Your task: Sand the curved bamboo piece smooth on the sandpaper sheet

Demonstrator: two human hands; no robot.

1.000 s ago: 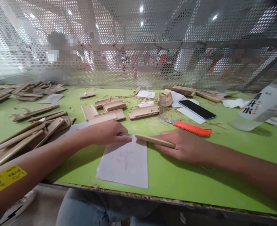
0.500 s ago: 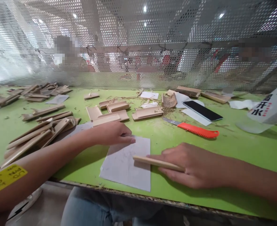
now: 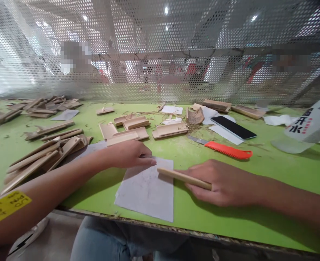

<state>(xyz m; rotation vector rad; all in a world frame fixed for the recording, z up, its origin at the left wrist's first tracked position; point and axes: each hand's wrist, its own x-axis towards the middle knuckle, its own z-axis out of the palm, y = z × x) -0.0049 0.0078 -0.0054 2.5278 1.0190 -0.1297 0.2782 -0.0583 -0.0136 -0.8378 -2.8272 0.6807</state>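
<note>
My right hand [image 3: 221, 183] is closed around a slim, pale bamboo strip [image 3: 183, 177]. The strip's rounded end points left, over the right part of a pale grey, smudged sheet that looks like sandpaper [image 3: 145, 192]; whether it touches there I cannot tell. At the sheet's far edge my left hand [image 3: 131, 154] rests with curled fingers, its thumb pressing the sheet onto the green table. The underside of that hand is hidden. Beyond my right hand lies a knife with an orange handle [image 3: 228, 150], its blade pointing left.
Several split bamboo pieces [image 3: 171, 130] lie beyond my hands, with a larger heap [image 3: 37, 159] at left. A black phone [image 3: 233, 127] rests on white paper at right, near a tilted-looking bottle [image 3: 307, 127]. A perforated screen [image 3: 160, 76] stands behind the green table [image 3: 258, 224].
My right hand and the bamboo strip have moved slightly away from me, toward the sheet's far edge. My left hand stays in place on the sheet.
</note>
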